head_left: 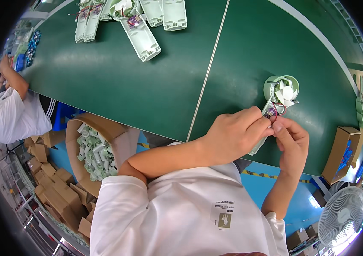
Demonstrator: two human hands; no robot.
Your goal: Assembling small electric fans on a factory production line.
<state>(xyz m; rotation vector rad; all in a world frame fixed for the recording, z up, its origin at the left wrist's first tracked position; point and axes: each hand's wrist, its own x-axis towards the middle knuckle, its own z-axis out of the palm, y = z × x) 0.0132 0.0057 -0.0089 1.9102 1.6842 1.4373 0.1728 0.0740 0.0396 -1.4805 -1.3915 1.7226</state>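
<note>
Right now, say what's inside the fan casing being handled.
White blades in the round head; below, a circuit board and wires. The left hand covers much of the handle; its inside there is hidden.

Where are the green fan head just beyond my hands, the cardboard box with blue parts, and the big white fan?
Green fan head (287, 92): head view, on its white blade hub.
Cardboard box (336, 153): head view, on its outer side wall.
Big white fan (342, 216): head view, on its grille's centre.
</note>
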